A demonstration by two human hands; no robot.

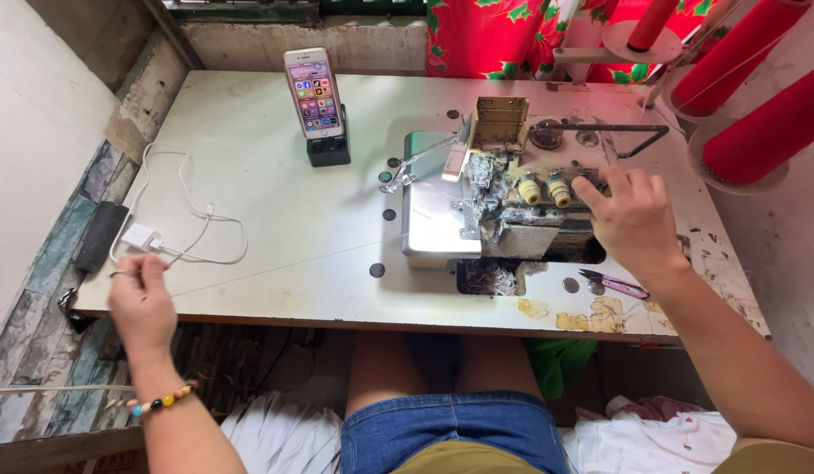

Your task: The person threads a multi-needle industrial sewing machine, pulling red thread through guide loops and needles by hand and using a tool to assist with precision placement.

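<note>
Bright daylight, sharp focus (glare on machine plate [433, 224]).

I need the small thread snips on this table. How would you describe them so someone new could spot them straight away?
Start at the worn sewing machine on the right half of the pale table. Just in front of it, near the table's front edge below the right hand, lie the thread snips. They are the only pink-handled tool there, with short dark pointed blades.

The person has bare arms, a bracelet of small colourful beads [161, 402] on the left wrist, blue jean shorts [451, 428], and an olive-yellow top low in the picture.
</note>
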